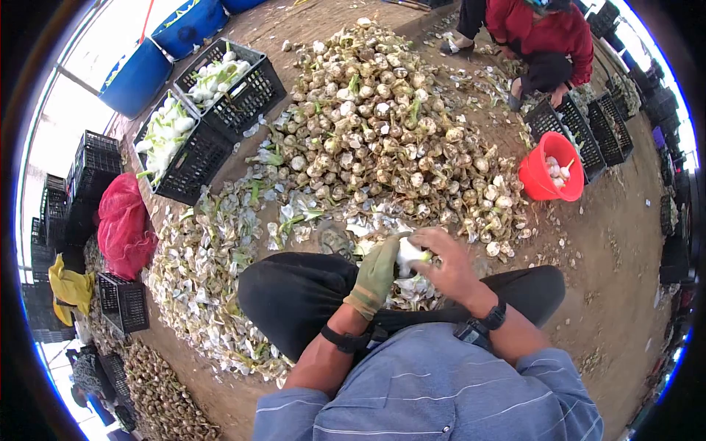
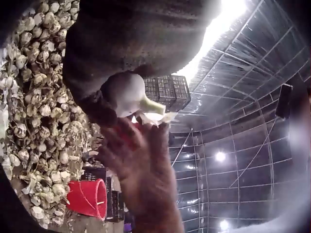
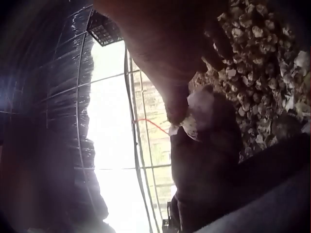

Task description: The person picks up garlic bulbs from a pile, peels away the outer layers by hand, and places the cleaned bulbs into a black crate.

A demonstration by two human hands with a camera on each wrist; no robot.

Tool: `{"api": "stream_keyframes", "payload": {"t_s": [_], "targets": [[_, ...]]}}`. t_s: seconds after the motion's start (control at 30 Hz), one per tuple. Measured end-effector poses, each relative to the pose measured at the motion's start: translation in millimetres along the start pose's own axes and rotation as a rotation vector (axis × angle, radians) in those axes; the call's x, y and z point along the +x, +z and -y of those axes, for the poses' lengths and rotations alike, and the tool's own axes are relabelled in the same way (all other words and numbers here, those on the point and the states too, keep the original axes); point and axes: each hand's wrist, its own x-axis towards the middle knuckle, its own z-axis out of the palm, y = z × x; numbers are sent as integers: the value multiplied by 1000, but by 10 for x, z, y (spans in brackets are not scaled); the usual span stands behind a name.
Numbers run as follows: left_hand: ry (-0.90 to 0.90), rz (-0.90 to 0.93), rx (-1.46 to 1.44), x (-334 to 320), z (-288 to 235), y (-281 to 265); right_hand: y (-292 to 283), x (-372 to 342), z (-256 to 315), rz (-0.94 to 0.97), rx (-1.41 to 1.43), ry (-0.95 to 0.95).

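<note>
A white garlic bulb (image 1: 409,254) with a short pale green stem is held over the lap in the head view. My gloved left hand (image 1: 376,275) grips it from the left. From the other side my bare right hand (image 1: 452,268) takes the bulb between thumb and fingers near its stem end. In the left wrist view the bulb (image 2: 125,94) shows smooth and white, and a pale flap of skin (image 2: 167,117) sits by my right thumb. The right wrist view is dark, with the bulb (image 3: 201,101) partly hidden by the hands.
A large heap of unpeeled garlic (image 1: 368,125) lies ahead. Loose skins (image 1: 213,287) cover the ground at left. Black crates (image 1: 243,106) of cleaned garlic stand front left; a red bucket (image 1: 540,176) with several bulbs stands right. Another person (image 1: 540,37) crouches at the far right.
</note>
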Motion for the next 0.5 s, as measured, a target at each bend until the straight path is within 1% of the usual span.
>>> {"api": "stream_keyframes", "payload": {"t_s": [0.03,0.07,0.1,0.13,0.17,0.2,0.3,0.33,0.4,0.43,0.5], "targets": [[-186,-15,-265,-12,-34,17,7,20,-70,-21,94,32],[-368,-31,-532,-8,-69,20,-3,21,-102,-35,263,182],[-407,-35,-475,0,-101,-2,-8,17,-99,-49,432,334],[-398,-32,-419,-2,-114,-28,-6,1,-100,-66,600,488],[-390,-28,-362,-12,-121,-48,9,-27,-136,-84,744,473],[-385,-22,-307,-23,-128,-62,26,-34,-158,-100,800,487],[-280,-94,-330,-31,-133,-60,46,-38,-168,-123,946,539],[-242,-120,-343,-31,-146,-71,40,-29,-169,-86,810,485],[-355,-58,-347,-25,-291,-125,28,0,-158,-13,540,371],[-413,-27,-350,-25,-355,-147,34,13,-96,-19,553,280],[-281,14,-359,-43,-305,-149,57,42,-70,-28,542,192]]}}
